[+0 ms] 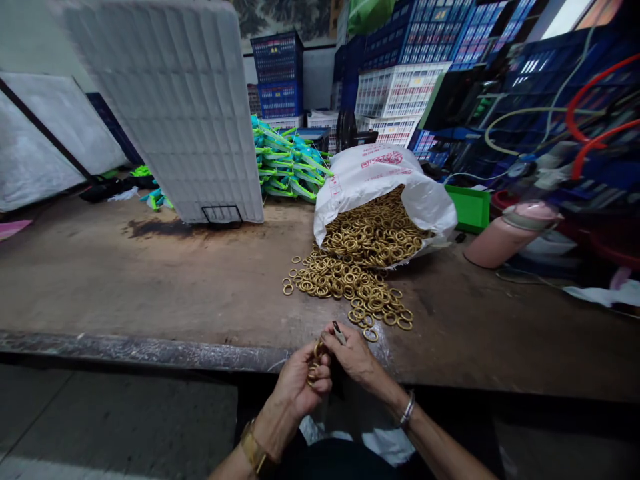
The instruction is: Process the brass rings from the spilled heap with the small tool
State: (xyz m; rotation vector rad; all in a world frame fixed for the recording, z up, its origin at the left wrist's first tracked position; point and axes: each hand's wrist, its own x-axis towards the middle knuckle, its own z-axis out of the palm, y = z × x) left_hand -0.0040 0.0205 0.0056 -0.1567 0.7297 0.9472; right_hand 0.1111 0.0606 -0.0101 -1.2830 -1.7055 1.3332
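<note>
My left hand [305, 380] is curled around several gold-coloured rings [313, 375], some of them looped between its fingers. One ring stands up at the fingertips, where my right hand [355, 353] meets the left. Between the fingers of my right hand sits a small flat pale tool [339, 333] with a dark tip; its exact kind is unclear. Both hands are closed, just over the table's front edge. A heap of the same gold rings [345, 280] lies beyond them, spilling from the mouth of a white woven sack [370, 167] lying on its side.
A ridged white panel [170, 107] stands upright on the brown table [125, 287] at left. Behind it lies a pile of green and teal pieces [287, 163]. To the right are a pink bottle [510, 233], a green tray [467, 208] and hoses. Stacked crates [277, 67] fill the back.
</note>
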